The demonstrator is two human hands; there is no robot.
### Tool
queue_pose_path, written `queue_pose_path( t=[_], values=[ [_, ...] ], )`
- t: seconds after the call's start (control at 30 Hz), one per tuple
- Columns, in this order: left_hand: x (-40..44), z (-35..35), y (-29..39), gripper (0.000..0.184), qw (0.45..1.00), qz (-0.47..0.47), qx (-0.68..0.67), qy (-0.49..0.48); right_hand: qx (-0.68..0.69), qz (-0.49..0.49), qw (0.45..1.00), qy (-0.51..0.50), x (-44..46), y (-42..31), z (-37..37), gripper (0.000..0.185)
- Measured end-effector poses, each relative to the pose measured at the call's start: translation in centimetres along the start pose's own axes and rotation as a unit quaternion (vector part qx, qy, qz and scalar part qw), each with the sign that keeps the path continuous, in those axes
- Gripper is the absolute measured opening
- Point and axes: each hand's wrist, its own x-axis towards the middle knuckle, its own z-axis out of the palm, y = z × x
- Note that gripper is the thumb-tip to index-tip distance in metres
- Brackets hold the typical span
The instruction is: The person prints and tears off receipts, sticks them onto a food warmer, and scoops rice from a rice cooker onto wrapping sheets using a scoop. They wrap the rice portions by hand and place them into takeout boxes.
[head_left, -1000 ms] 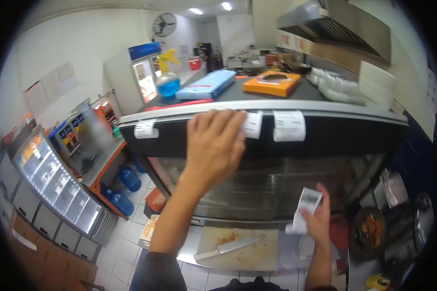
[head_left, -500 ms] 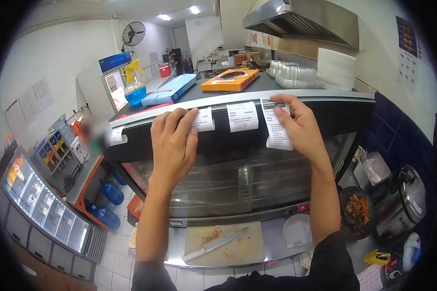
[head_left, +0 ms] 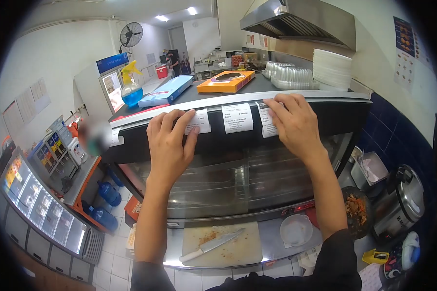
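Several printed paper receipts hang from the pale metal rail [head_left: 247, 98] along the top of a dark display case. My left hand [head_left: 167, 138] is at the left receipt [head_left: 201, 122], its fingers bent and its thumb spread away from the index finger, tips touching or close to the paper. A middle receipt [head_left: 237, 119] hangs between my hands, touched by neither. At the rail on the right, my right hand [head_left: 296, 123] has its fingers closed on the top of another receipt [head_left: 268, 127], covering part of it. A further curled receipt [head_left: 115, 137] hangs at far left.
On the case top stand a spray bottle [head_left: 131, 89], a blue box [head_left: 167, 90], an orange box [head_left: 226, 81], clear containers [head_left: 294, 77] and stacked white containers [head_left: 331, 70]. Below, a knife [head_left: 213, 245] lies on a cutting board [head_left: 243, 252]. A steel pot [head_left: 398, 203] stands right.
My right hand has shifted up to the rail, raising its receipt so less of the paper hangs below. My left thumb has spread from the index finger. The view has shifted slightly.
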Motion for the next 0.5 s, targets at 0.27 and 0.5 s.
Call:
queue_pose_path(
  t=[0.27, 0.5],
  values=[
    [0.2, -0.4, 0.1, 0.037, 1.0, -0.006, -0.019, -0.014, 0.014, 0.011, 1.0, 0.021, 0.2, -0.1, 0.9, 0.017],
    [-0.2, 0.0, -0.6, 0.038, 1.0, 0.012, -0.015, -0.009, 0.028, 0.019, 0.999, 0.033, 0.1, -0.5, 0.8, 0.019]
  ],
)
